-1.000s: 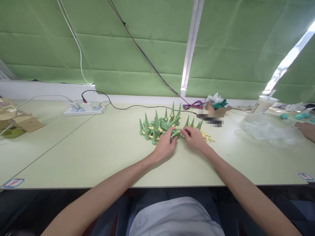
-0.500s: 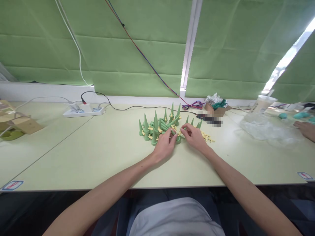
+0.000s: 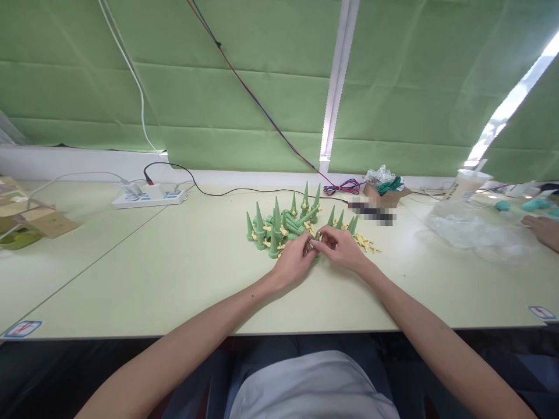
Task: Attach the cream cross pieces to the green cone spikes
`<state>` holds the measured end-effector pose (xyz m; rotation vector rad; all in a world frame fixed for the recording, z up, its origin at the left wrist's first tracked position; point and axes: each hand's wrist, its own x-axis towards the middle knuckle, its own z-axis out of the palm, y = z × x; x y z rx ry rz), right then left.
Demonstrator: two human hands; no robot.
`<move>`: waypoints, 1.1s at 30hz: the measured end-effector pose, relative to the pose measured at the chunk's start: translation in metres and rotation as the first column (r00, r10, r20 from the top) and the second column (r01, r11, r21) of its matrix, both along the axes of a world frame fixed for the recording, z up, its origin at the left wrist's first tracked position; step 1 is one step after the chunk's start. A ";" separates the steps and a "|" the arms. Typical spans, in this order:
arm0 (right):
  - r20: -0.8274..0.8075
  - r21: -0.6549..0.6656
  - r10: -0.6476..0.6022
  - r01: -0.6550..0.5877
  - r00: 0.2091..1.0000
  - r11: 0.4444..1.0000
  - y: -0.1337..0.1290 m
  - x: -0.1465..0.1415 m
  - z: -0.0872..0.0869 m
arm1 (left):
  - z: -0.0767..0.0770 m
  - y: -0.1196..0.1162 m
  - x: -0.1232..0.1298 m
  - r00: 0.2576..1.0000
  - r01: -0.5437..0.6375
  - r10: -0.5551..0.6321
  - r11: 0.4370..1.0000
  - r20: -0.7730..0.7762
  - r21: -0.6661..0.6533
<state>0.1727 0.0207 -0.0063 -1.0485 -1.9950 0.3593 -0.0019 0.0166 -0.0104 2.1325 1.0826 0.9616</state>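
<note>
My left hand (image 3: 296, 256) and my right hand (image 3: 339, 247) meet over the table, fingertips together. Both are closed in a pinch around a small green piece, mostly hidden by the fingers. Left of and behind them stand several green cone-shaped pieces (image 3: 276, 224) with small yellow parts fixed to their sides. Among these lie long green rods (image 3: 301, 222). More green cones (image 3: 339, 220) stand just behind my right hand. Beyond its knuckles, a heap of small yellow pieces (image 3: 367, 242) is spread on the table.
A white power strip (image 3: 149, 198) is at the back left, a cardboard box (image 3: 48, 220) at far left. Bundled wires (image 3: 347, 187) and a box with crumpled wrapping (image 3: 386, 196) lie at the back. A cup (image 3: 460, 185), a plastic bag (image 3: 474, 227) and another person's hand (image 3: 541, 228) are right.
My right hand has moved left and slightly down, so its fingertips now meet those of my left hand. The left hand has barely shifted.
</note>
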 end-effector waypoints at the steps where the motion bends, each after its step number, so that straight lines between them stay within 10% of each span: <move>1: 0.003 0.013 -0.017 0.017 1.000 1.000 0.000 0.000 0.000 | -0.001 0.000 0.000 1.000 0.012 -0.012 1.000 -0.002 -0.013; 18: -0.246 0.121 -0.305 0.342 0.920 0.932 0.002 0.002 0.000 | 0.000 -0.001 0.001 0.996 0.005 0.000 0.999 -0.086 0.054; 33: -0.262 0.049 -0.332 0.356 0.906 0.933 0.010 0.000 -0.007 | 0.000 -0.001 0.001 0.993 0.034 -0.023 0.995 -0.117 0.093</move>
